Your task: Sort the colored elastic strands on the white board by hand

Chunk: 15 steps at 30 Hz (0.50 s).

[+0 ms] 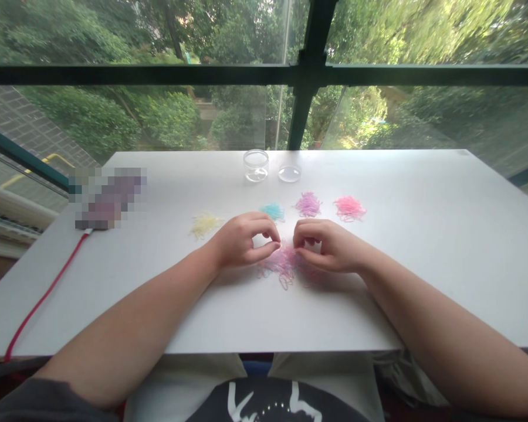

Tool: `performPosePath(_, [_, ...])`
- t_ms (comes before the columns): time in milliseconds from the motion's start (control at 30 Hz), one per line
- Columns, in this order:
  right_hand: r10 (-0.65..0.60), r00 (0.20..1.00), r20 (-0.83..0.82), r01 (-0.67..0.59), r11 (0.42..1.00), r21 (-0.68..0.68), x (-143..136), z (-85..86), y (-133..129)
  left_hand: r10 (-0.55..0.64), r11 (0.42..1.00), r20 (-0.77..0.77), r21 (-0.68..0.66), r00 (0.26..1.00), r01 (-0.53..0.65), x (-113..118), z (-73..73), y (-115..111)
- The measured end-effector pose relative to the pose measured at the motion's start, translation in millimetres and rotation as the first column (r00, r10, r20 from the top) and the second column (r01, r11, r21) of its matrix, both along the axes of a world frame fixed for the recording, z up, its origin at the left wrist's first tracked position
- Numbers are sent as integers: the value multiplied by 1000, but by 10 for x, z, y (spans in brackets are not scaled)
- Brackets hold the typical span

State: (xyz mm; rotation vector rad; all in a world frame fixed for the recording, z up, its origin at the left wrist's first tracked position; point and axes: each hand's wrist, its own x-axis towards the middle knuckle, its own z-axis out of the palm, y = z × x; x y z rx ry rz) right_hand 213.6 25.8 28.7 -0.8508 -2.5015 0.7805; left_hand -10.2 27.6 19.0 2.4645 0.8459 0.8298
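Note:
A loose pile of mixed pink and pale small rubber bands (285,271) lies on the white table in front of me. My left hand (249,239) is over its left side, thumb and index fingertips brought together in a pinch. From the right, my right hand (328,243) reaches the same pile with its fingers curled and the thumb close against them. Whatever is between either hand's fingertips is too small to make out. Sorted heaps lie beyond the hands: yellow bands (205,224), blue bands (273,211), purple bands (308,204) and pink bands (350,207).
A clear round jar (256,167) and a shallow clear lid (289,172) stand near the far edge of the white table (422,281). At the left lies a blurred-out device (110,202) with a red cable (48,290). Windows rise behind the table.

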Motion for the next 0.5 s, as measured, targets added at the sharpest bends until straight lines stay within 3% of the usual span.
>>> performPosePath(133, [30, 1000, 7, -30, 999, 25, 3, 16, 4, 13, 1000, 14, 6, 1000, -13, 1, 1, -4])
performPosePath(500, [-61, 993, -105, 67, 996, 58, -114, -91, -43, -31, 1000, 43, 0, 999, 31, 35, -18, -6])
